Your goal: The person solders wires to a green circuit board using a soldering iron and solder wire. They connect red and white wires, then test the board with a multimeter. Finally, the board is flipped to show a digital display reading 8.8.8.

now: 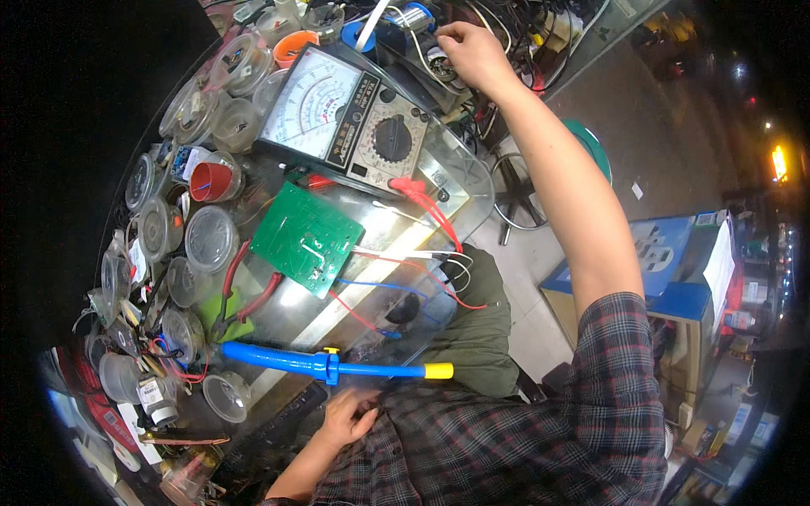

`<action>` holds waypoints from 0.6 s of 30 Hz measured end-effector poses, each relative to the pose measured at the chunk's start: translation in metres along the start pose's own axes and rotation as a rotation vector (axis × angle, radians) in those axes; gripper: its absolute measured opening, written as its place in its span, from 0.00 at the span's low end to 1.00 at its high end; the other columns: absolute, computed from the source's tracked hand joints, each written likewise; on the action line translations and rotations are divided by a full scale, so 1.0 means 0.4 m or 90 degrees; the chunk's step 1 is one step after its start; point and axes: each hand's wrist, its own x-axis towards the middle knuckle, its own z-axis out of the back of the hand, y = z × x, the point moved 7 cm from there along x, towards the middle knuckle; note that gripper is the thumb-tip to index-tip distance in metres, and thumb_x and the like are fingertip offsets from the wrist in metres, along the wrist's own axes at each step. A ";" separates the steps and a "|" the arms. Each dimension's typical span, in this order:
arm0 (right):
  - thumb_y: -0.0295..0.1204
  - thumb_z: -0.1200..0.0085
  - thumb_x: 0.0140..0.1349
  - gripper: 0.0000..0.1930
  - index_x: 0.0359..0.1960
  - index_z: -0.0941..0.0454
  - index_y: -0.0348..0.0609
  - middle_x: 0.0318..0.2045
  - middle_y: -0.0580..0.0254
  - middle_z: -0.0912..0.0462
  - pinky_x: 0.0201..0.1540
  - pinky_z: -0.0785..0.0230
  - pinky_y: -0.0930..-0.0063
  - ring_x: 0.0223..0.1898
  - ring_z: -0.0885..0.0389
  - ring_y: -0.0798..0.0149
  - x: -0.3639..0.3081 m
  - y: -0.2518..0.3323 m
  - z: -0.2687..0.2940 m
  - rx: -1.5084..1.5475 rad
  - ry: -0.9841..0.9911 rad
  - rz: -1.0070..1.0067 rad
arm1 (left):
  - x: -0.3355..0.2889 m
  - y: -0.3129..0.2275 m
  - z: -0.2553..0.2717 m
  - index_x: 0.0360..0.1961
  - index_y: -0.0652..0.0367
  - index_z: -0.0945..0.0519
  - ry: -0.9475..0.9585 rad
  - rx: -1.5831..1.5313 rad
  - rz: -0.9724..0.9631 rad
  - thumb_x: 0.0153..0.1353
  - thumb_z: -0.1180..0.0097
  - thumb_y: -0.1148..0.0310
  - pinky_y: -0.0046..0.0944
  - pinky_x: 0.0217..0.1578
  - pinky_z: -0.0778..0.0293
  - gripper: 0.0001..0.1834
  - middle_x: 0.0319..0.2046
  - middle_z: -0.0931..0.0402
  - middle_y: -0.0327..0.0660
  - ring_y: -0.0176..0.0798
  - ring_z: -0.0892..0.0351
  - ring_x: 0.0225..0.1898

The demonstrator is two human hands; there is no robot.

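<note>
My right hand (477, 57) reaches to the far side of the bench, fingers bent and closed beside a small round tin (439, 61). Whatever it pinches, if anything, cannot be made out. My left hand (344, 417) is low, in front of my plaid shirt; its fingers are partly smeared by motion. Just beyond it lies a blue solder sucker (287, 361) with a yellow button and yellow end. A green circuit board (305, 236) rests solder side up, with white, red and blue wires trailing right. Red-handled pliers (232, 295) lie partly under the board's left edge.
An analog multimeter (346, 118) with red leads (422, 200) stands behind the board. Several lidded plastic tubs (211, 239) crowd the left side. A solder spool (412, 17) and tangled cables (557, 42) are at the back. A cardboard box (658, 287) stands at right.
</note>
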 end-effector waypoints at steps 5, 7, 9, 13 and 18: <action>0.39 0.40 0.68 0.15 0.49 0.10 0.45 0.45 0.48 0.09 0.57 0.21 0.54 0.50 0.11 0.45 -0.013 0.060 -0.006 -0.057 -0.011 0.049 | -0.001 0.004 0.005 0.49 0.62 0.14 -0.020 0.006 0.018 0.62 0.33 0.69 0.40 0.33 0.22 0.15 0.31 0.19 0.43 0.43 0.19 0.28; 0.39 0.41 0.68 0.15 0.48 0.10 0.46 0.46 0.49 0.10 0.58 0.21 0.52 0.51 0.12 0.45 -0.010 0.063 -0.005 -0.105 -0.028 0.061 | -0.008 0.014 0.005 0.49 0.62 0.14 -0.031 0.011 0.020 0.63 0.35 0.69 0.41 0.33 0.22 0.14 0.31 0.18 0.43 0.44 0.19 0.29; 0.39 0.41 0.68 0.15 0.48 0.10 0.47 0.47 0.49 0.11 0.58 0.21 0.51 0.52 0.13 0.45 -0.007 0.067 0.003 -0.219 -0.031 0.070 | -0.014 0.020 0.006 0.49 0.62 0.14 -0.040 0.020 0.025 0.64 0.36 0.70 0.41 0.34 0.21 0.13 0.32 0.17 0.44 0.45 0.18 0.29; 0.40 0.41 0.67 0.14 0.46 0.09 0.48 0.49 0.47 0.13 0.59 0.22 0.50 0.53 0.14 0.43 0.004 0.083 0.004 -0.326 -0.028 0.088 | -0.030 0.026 0.006 0.49 0.62 0.14 -0.048 0.040 0.035 0.66 0.38 0.71 0.42 0.38 0.19 0.12 0.36 0.14 0.46 0.48 0.14 0.33; 0.44 0.39 0.67 0.17 0.44 0.08 0.45 0.48 0.45 0.12 0.60 0.22 0.50 0.53 0.14 0.42 0.012 0.086 -0.028 -0.364 -0.034 0.115 | -0.031 0.019 0.010 0.49 0.62 0.15 -0.061 0.046 0.037 0.69 0.42 0.72 0.45 0.43 0.17 0.11 0.42 0.11 0.50 0.52 0.12 0.38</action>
